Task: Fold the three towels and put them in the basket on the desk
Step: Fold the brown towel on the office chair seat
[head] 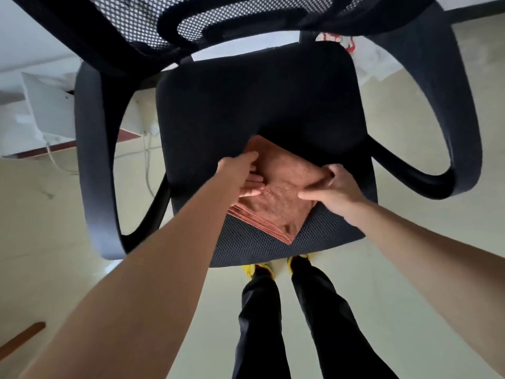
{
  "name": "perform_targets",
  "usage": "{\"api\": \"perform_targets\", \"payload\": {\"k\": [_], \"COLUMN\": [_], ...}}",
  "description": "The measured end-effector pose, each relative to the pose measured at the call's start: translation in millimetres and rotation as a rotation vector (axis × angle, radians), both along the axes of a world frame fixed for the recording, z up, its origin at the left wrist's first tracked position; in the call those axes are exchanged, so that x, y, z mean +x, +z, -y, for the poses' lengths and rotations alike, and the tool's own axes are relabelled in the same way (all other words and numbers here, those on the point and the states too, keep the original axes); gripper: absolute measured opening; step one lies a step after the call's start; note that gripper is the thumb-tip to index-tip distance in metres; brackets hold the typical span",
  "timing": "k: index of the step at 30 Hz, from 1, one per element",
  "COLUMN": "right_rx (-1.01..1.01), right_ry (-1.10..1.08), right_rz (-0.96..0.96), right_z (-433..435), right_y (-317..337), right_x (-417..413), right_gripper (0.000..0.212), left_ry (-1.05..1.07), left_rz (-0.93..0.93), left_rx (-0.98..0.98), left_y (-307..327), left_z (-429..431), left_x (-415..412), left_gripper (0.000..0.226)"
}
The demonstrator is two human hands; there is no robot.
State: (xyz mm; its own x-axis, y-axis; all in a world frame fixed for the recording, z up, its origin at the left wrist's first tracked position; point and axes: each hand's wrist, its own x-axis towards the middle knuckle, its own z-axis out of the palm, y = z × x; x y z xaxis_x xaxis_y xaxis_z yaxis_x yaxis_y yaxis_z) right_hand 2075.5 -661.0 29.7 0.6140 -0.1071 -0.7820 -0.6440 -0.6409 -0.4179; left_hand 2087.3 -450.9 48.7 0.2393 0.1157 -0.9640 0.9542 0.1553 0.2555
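An orange-brown towel (pixel 278 198), folded into a thick square with stacked layers showing at its near edge, lies on the front half of a black office chair seat (pixel 259 110). My left hand (pixel 246 176) rests on the towel's left side, thumb over the top edge and fingers spread flat on the cloth. My right hand (pixel 333 187) is on the towel's right corner, pinching a fold between thumb and fingers while the index finger points across the cloth. No basket or desk top is in view.
The chair's black armrests curve out on the left (pixel 93 160) and right (pixel 451 132); its mesh backrest (pixel 218 20) fills the top. A white box with cables (pixel 49 110) sits on the pale floor at left. My legs and yellow shoes (pixel 273 269) stand just before the seat.
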Motion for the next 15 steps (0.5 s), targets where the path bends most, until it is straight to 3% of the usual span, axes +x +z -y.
{"api": "perform_targets", "payload": {"k": [2,4,6,8,11,15], "right_rx": [-0.064,-0.087,-0.086,-0.103,-0.119,-0.118], "right_ry": [0.082,0.079,0.156,0.368,0.662,0.859], "right_rz": [0.041,0.128,0.309,0.547,0.82,0.885], "right_z": [-4.9,-7.6,-6.1,-2.7,8.1,19.7], "right_y": [-7.6,-13.0,-16.2,-15.2,-8.7,-7.9], "right_x": [-10.7,-17.6,-24.1,-32.1,-42.8,-54.8], "right_gripper": [0.079,0.068,0.05,0.035,0.027,0.031], "left_ry": [0.001,0.035,0.09,0.168,0.25,0.113], "left_rz": [-0.081,-0.126,-0.143,-0.16,-0.175,-0.135], "left_rx": [-0.04,-0.079,-0.082,-0.077,-0.056,0.055], "left_y": [-6.5,-7.9,-6.8,-4.5,2.7,5.9], "left_z": [-1.6,-3.0,-1.7,-1.2,1.2,2.7], "left_x": [9.9,17.0,22.9,24.0,22.3,1.2], "left_gripper": [0.053,0.07,0.084,0.09,0.072,0.022]}}
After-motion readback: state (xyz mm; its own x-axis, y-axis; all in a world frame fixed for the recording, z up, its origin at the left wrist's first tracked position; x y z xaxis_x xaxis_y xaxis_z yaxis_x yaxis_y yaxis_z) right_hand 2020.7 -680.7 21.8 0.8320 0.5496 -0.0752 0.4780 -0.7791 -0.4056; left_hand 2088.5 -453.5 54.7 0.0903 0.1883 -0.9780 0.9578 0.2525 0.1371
